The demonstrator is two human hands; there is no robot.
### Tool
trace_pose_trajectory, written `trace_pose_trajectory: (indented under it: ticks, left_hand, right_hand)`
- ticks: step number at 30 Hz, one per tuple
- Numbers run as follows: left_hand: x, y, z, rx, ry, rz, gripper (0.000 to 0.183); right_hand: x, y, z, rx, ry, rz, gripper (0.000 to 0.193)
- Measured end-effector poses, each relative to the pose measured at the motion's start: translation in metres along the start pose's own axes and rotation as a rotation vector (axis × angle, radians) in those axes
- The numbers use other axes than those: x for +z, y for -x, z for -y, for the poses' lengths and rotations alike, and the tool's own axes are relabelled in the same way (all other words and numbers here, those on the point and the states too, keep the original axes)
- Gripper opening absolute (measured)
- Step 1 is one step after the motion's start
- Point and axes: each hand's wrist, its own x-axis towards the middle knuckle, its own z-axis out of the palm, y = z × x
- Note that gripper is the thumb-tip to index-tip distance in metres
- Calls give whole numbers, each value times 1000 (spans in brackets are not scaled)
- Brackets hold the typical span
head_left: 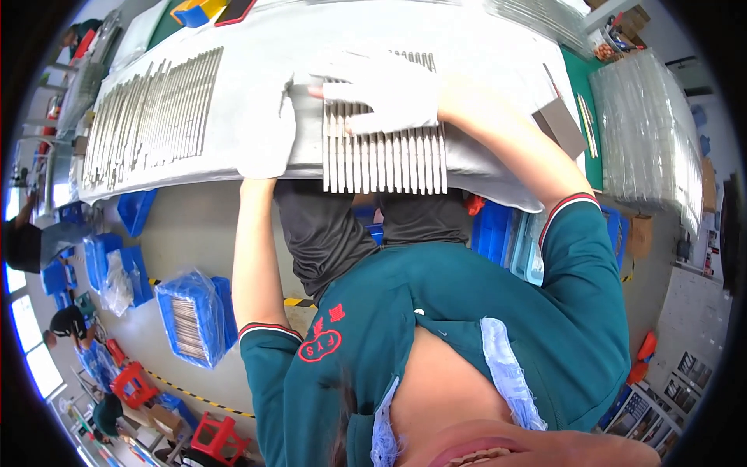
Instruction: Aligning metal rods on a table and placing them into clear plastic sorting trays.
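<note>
White fabric gloves cover both hands above the pale sheet-covered table (268, 39) across the top of the frame. From the right side, the right forearm slants up and leftward to the upper centre, its elbow bent and held wide. There the right hand (393, 93) lies palm down across a tight row of slim metal rods (385, 167), fingers stretched toward the left and parted, the thumb set apart nearer the body; one bare fingertip shows at the glove's end.

Those rods stand side by side in the upper centre of the frame, their near ends reaching the table's front edge. Left of them, the left forearm rises almost straight from the lower left of centre, and the left hand (267, 136) rests near the table edge, pointing toward the top of the frame. Its fingers merge into the pale cover, so whether they pinch anything cannot be told.

A second, looser row of metal rods (156, 117) spreads over the upper left. At the upper right lie a brown flat block (560, 128) and a plastic-wrapped stack (650, 132).
</note>
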Motion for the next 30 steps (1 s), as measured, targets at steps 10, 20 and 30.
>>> trace_pose_trajectory:
  ticks: [10, 20, 30]
  left_hand:
    - [-9, -5, -18, 102, 3, 78, 30]
    - [-2, -5, -12, 109, 3, -25, 24]
    - [-4, -3, -10, 76, 17, 13, 27]
  right_hand:
    - [9, 6, -1, -7, -37, 169, 57]
    - [11, 7, -1, 12, -17, 173, 56]
    - [-7, 12, 0, 105, -70, 40, 58]
